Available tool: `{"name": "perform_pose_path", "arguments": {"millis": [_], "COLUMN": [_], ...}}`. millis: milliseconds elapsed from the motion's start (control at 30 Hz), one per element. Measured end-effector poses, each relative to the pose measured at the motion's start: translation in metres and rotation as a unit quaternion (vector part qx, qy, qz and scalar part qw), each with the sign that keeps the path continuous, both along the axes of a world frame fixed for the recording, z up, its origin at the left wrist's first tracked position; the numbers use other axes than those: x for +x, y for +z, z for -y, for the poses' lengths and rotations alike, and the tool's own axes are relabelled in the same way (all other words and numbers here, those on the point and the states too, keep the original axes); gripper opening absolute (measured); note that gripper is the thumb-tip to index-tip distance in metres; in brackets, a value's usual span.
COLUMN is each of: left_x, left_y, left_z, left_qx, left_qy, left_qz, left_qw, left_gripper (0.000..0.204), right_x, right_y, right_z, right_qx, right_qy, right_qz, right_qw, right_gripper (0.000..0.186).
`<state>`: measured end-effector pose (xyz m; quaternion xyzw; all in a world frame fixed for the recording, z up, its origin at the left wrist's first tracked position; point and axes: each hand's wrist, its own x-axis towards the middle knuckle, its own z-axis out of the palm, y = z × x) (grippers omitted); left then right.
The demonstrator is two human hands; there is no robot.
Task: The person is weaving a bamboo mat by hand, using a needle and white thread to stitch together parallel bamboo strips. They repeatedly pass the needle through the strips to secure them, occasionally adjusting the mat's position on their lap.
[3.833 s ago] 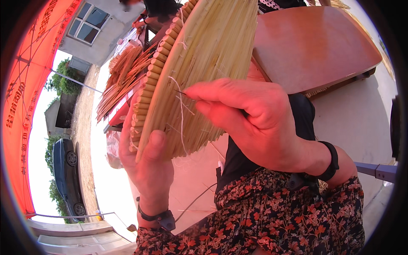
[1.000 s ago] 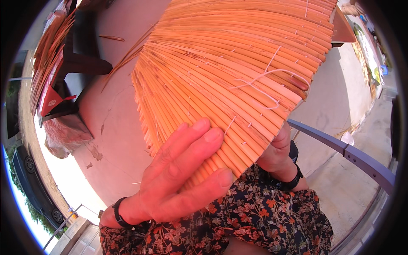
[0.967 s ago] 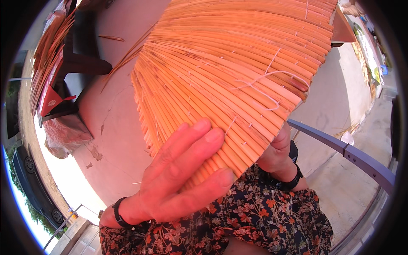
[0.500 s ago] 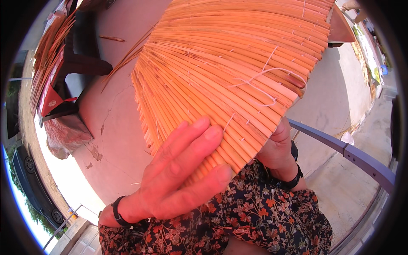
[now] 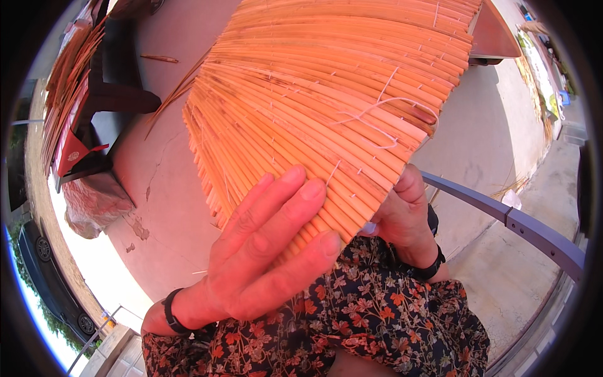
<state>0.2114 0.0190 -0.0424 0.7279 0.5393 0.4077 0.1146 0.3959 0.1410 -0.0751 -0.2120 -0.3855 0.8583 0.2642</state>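
A fan-shaped mat of slender tan stalks (image 5: 282,107), stitched with short lengths of white thread, slopes up from my lap. One loose white thread (image 5: 370,113) curls over its right part. My left hand (image 5: 257,254) rests on the mat's near left side, fingers stretched out flat and thumb along the near edge. Under the right edge, my right hand (image 5: 405,217) is curled, its fingertips partly hidden by the mat. A small pale bit (image 5: 370,229) shows by those fingers, too small to name.
A dark bench-like stand (image 5: 122,97) with a bundle of long dry stalks (image 5: 69,94) is at left, beside a wrapped bulky thing (image 5: 97,204). A grey curved metal bar (image 5: 502,213) runs at right. A brown tabletop (image 5: 495,34) stands beyond the mat.
The mat has shifted slightly left in view. My right hand has turned a little, and more of its curled fingers and the pale bit show. My left hand stays flat on the mat.
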Motion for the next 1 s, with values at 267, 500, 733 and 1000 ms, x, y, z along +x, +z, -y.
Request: {"name": "perform_pose_path", "arguments": {"millis": [267,500,733,1000], "left_x": [0.000,0.001,0.006,0.008], "left_y": [-0.003,-0.021,-0.027,-0.029], "left_z": [-0.006,-0.013,-0.017,-0.019], "left_qx": [-0.003,0.018,0.012,-0.009], "left_qy": [-0.006,0.035,0.041,0.031], "left_qz": [-0.012,-0.052,-0.067,-0.083], "left_qw": [1.000,0.998,0.997,0.996], "left_gripper": [0.034,0.037,0.039,0.039], "right_x": [-0.006,-0.011,-0.021,-0.020], "right_y": [-0.003,-0.020,-0.014,-0.018], "right_z": [0.004,-0.001,-0.001,0.002], "right_qx": [-0.028,-0.150,-0.148,-0.157], "right_qy": [0.009,0.022,-0.014,-0.027], "right_qz": [-0.039,-0.143,-0.049,-0.057], "right_qw": [0.999,0.978,0.988,0.986], "right_gripper": [0.016,0.055,0.064,0.064]}}
